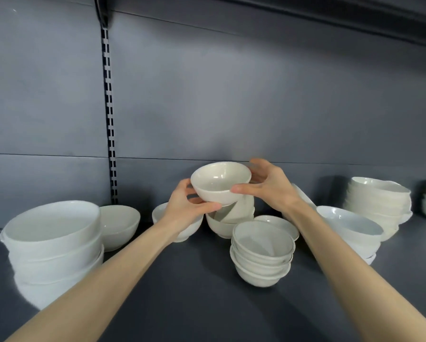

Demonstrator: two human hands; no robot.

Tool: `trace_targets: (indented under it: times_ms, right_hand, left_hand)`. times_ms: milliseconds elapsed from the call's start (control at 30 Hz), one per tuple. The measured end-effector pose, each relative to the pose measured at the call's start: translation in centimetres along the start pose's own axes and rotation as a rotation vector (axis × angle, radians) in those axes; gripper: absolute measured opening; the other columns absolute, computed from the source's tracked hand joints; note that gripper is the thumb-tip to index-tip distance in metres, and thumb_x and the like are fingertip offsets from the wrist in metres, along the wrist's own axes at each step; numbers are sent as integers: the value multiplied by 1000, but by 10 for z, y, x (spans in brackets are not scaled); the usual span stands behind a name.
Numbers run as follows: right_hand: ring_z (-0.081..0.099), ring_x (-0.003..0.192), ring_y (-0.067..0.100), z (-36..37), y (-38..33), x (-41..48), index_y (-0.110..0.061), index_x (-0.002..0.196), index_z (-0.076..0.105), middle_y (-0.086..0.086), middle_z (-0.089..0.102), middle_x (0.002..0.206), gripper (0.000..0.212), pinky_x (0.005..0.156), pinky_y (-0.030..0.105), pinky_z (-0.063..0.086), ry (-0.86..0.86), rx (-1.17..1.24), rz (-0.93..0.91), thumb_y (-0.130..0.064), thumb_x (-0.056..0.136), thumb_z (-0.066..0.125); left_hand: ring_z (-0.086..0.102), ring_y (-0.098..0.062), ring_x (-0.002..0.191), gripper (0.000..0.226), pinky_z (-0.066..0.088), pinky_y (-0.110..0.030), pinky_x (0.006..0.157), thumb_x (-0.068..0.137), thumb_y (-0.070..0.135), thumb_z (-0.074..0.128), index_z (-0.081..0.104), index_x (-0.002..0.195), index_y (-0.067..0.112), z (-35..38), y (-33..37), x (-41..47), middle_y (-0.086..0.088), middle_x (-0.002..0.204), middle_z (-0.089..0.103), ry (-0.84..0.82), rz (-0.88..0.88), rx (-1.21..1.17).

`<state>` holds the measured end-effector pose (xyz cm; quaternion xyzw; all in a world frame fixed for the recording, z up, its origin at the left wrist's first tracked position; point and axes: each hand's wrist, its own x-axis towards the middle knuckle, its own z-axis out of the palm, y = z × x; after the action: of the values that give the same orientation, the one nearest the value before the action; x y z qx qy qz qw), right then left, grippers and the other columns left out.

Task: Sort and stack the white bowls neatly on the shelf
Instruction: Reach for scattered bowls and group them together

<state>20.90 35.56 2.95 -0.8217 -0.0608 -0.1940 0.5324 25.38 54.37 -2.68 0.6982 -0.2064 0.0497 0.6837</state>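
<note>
Your left hand [189,206] and right hand [271,186] both grasp the raised bowl [220,181] by its sides. Hold it level; seat it squarely on the near stack [262,253] if sizes match.

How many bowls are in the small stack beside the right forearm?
4, judging by the rims: all nested in the small stack on the shelf, one on top, two in the middle, one at the bottom. Another may be hidden inside.
</note>
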Motion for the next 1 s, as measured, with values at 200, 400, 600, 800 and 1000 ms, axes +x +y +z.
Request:
trace_targets:
  times_ms: [200, 400, 600, 800, 1000]
  right_hand:
    - [58, 117, 15, -8, 23, 33, -11, 143, 37, 2, 57, 133, 92, 99, 26, 46, -51, 43, -23, -9, 65, 86]
    - [58, 118, 13, -16, 40, 42, -16, 146, 37, -3, 58, 133, 93, 102, 34, 47, -94, 30, 2, -17, 67, 86]
    - [58, 115, 12, -20, 49, 40, -17, 144, 39, -3, 58, 131, 87, 99, 35, 50, -88, 55, 48, -15, 69, 84]
    - [59, 115, 17, -23, 61, 34, -16, 143, 40, -1, 54, 136, 82, 95, 40, 53, -64, 112, 111, -16, 72, 82]
    - [63, 105, 8, -23, 70, 28, -14, 142, 40, -13, 61, 116, 81, 91, 35, 55, -55, 136, 149, -15, 73, 82]
  left_hand:
    - [62, 5, 81, 67, 48, -6, 60, 70, 1, 81, 42, 122, 15, 12, -12, 25, 12, 105, 58, 45, 1, 14]
    - [62, 2, 89, 64, 50, -8, 64, 72, 4, 81, 41, 121, 15, 21, -27, 33, 10, 110, 58, 28, 4, 56]
    - [58, -3, 106, 74, 50, -18, 81, 68, 20, 86, 41, 127, 18, 24, -36, 38, 10, 117, 57, -30, -7, 90]
    - [58, -7, 111, 90, 48, -27, 96, 52, 33, 90, 42, 127, 21, 26, -41, 43, 10, 118, 58, -107, -31, 165]
    - [54, -10, 113, 88, 43, -23, 91, 60, 16, 90, 39, 132, 24, 27, -38, 46, 16, 116, 55, -138, -30, 254]
